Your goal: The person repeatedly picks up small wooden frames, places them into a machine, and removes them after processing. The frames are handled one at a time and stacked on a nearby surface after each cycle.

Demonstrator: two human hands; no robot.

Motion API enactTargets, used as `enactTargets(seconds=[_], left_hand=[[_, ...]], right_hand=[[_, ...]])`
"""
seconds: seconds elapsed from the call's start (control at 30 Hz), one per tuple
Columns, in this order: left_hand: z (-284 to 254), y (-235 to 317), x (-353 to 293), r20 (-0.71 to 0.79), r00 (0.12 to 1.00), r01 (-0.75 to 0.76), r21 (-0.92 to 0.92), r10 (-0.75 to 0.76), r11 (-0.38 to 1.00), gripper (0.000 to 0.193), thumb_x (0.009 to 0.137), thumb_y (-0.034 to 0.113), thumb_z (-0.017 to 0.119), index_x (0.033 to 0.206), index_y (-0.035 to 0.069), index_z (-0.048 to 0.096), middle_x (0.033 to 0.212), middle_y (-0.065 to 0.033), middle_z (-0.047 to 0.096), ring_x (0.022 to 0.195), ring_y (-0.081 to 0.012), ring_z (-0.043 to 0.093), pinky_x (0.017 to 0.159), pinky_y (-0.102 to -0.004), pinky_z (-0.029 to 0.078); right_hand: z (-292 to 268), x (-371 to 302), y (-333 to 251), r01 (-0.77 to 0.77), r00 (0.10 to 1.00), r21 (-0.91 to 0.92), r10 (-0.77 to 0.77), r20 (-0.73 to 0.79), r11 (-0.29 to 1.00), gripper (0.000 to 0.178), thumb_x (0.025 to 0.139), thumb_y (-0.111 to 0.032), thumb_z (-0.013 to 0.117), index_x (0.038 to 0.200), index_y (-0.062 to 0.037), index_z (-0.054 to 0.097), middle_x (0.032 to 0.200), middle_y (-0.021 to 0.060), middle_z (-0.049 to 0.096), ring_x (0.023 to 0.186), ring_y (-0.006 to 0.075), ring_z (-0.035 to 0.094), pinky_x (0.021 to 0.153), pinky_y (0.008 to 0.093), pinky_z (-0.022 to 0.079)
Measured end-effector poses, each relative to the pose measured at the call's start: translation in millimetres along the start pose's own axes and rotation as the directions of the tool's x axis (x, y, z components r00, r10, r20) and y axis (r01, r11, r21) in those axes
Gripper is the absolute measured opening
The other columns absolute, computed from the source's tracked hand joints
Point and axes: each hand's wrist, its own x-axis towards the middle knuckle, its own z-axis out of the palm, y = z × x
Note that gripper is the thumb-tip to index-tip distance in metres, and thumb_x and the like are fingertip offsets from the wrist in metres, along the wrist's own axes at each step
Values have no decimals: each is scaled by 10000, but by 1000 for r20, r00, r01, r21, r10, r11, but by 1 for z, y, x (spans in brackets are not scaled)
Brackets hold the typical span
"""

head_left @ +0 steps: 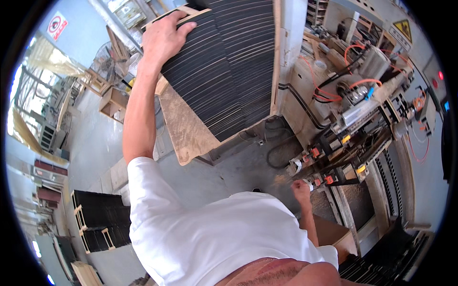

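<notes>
A tall stack of thin black boards (224, 71) with pale edges stands in front of me on a worn wooden board (183, 124). My left hand (164, 40) reaches up to the stack's upper left. Its thumb and fingers grip the light-edged end of a black board there; the fingertips are partly hidden. Low on the right, my right hand (301, 191) is closed beside a white part (311, 185) of the woodworking machine (353, 119). What its curled fingers hold, if anything, is too small to make out.
Orange hoses (357, 82) and cables run over the machine. A pale upright post (292, 38) stands right of the stack. More black boards (102, 217) lie at the lower left, others (391, 257) at the lower right. A wooden box (113, 104) sits on the grey floor.
</notes>
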Motion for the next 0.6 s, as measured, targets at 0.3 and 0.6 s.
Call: enactTargets(seconds=[0.3, 0.6], left_hand=[[-11, 1, 10, -77, 997, -16, 12, 17, 1000, 604, 841, 499, 628, 1225, 35, 582, 1178, -224, 611, 1114, -365, 578, 940, -422, 446], [18, 246, -115, -332, 939, -334, -824, 87, 458, 330, 990, 217, 477, 1082, -78, 594, 908, -127, 666, 844, -196, 644, 800, -312, 538]], right_hand=[[-64, -75, 43, -74, 978, -56, 61, -202, 996, 211, 745, -121, 700, 919, -9, 660, 763, 132, 672, 725, 242, 665, 651, 350, 510], [-285, -224, -110, -9, 630, -276, -209, -748, 961, 229, 776, -55, 695, 992, -43, 618, 1060, 139, 644, 962, 329, 619, 827, 394, 498]])
